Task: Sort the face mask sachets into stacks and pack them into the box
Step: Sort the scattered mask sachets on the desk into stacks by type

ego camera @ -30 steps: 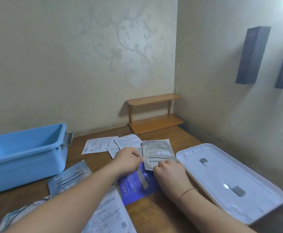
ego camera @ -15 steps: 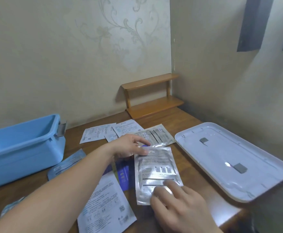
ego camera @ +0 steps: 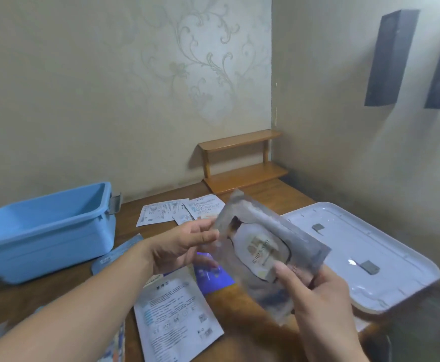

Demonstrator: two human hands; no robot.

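Holding a silver sachet (ego camera: 271, 246) up off the worktop (ego camera: 273, 197) at the middle of the frame, both hands keep it tilted, its printed face toward the camera. At lower right, the right hand (ego camera: 320, 296) has its grip pinched on the sachet's lower edge, thumb on the front and fingers curled behind. Left of centre, the left hand (ego camera: 179, 246) pinches the sachet's upper left edge, thumb on top. Beneath the hands, at bottom centre, a white printed sachet (ego camera: 174, 317) lies flat, and a dark blue sachet (ego camera: 213, 275) lies just above it, partly hidden by the held one. A pale blue sachet (ego camera: 117, 253) lies flat left of the left wrist, beside the blue box (ego camera: 44, 231), which stands open at the left edge. Farther back, near the middle, more white sachets (ego camera: 166, 211) lie overlapping. At right rests a white lid (ego camera: 386, 257), underside up. A small wooden shelf (ego camera: 239, 163) stands in the far corner against the wall.
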